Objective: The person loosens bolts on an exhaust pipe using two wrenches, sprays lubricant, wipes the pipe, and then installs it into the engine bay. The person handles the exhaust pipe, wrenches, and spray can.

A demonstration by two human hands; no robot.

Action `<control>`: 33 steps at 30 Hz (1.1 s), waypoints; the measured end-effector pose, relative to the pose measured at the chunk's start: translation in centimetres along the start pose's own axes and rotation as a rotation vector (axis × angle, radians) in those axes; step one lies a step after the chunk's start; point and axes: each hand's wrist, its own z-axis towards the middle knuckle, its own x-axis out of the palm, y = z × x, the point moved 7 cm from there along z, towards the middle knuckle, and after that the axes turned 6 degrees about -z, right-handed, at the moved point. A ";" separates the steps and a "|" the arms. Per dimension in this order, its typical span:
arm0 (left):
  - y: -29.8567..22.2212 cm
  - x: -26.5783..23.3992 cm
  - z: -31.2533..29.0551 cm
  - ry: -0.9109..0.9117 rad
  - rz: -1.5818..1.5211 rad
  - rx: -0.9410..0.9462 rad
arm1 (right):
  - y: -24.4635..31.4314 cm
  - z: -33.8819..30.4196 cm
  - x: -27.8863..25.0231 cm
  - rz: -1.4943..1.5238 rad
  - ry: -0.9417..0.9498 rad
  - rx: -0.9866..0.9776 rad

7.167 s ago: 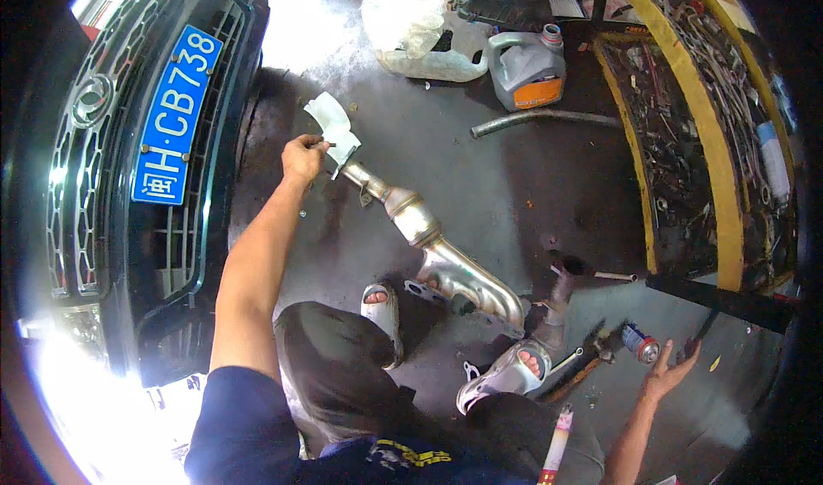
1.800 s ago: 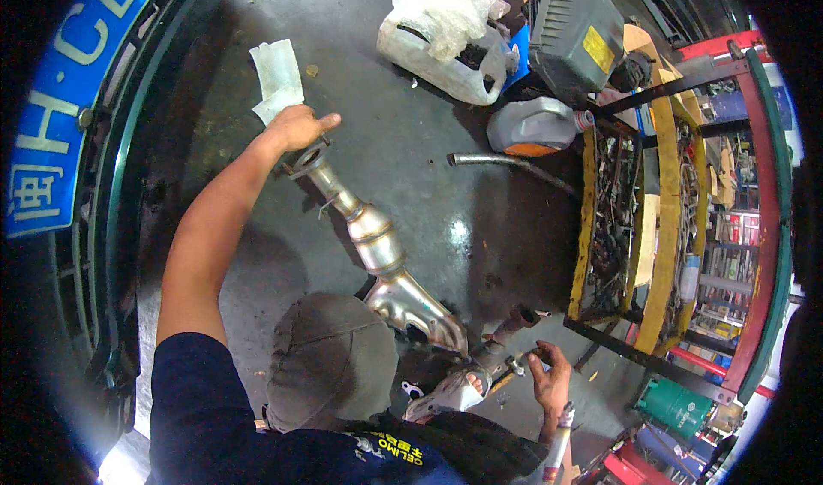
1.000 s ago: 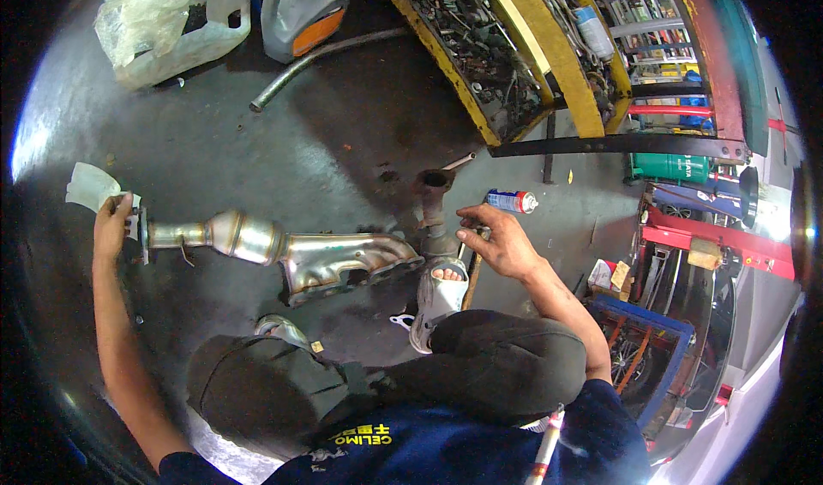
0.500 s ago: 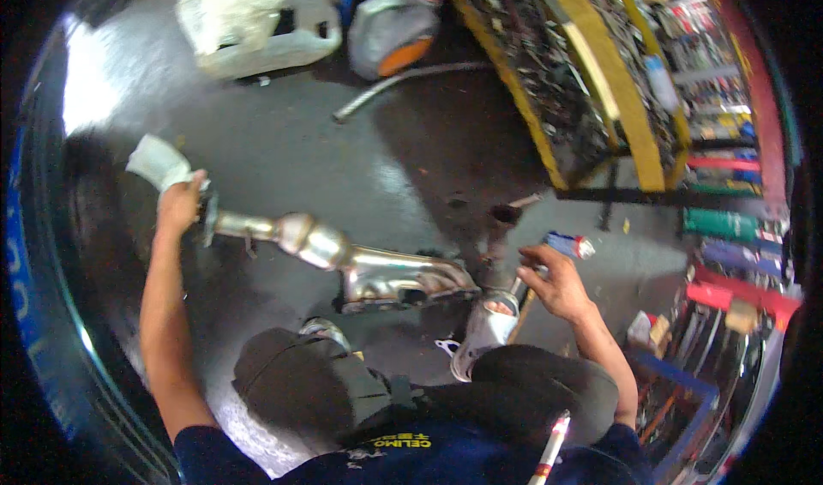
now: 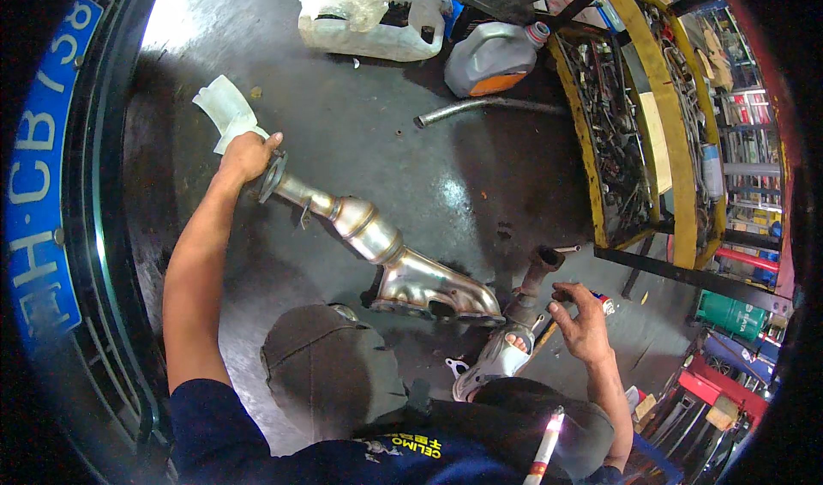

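Observation:
My left hand [image 5: 247, 156] is closed on a white sheet of paper or cloth [image 5: 225, 112], which sticks out past the fingers. Its thumb lies by the end flange [image 5: 273, 176] of a shiny exhaust manifold with a catalytic converter [image 5: 369, 229]. That manifold lies slantwise in front of my knees, its wide port flange at the right end. My right hand [image 5: 583, 324] hovers over the floor to the right, fingers curled toward the thumb; whether anything small is between them is hidden. Beneath and left of it is a rusty exhaust pipe piece [image 5: 533, 281], next to my foot.
A bent metal tube [image 5: 480, 108], a grey jug [image 5: 490, 60] and a cut-open white container [image 5: 369, 37] lie farther off. A yellow-framed tool rack [image 5: 681, 142] stands at the right. A vehicle's front with a blue plate [image 5: 47, 176] borders the left. A gasket [image 5: 456, 367] lies near my foot.
The view has turned and shifted, so everything sits differently in the picture. My left hand stays at the flange with the white sheet; my right hand stays near the rusty piece.

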 end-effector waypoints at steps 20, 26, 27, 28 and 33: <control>-0.5 0.7 -1.2 0.162 -0.250 0.184 | 22.8 -8.1 -10.9 0.085 -0.874 -1.030; 0.1 0.6 -0.5 0.025 -0.144 -0.057 | 23.6 -7.3 -10.7 0.067 -0.799 -1.103; 0.1 0.4 -0.5 -0.024 -0.022 -0.078 | 23.6 -7.2 -10.7 0.083 -0.790 -1.101; -0.1 0.4 -0.6 -0.058 0.004 -0.065 | 23.6 -7.2 -10.7 0.089 -0.783 -1.096; 0.2 1.2 0.2 0.005 0.026 0.017 | 23.4 -6.9 -10.5 0.092 -0.682 -1.044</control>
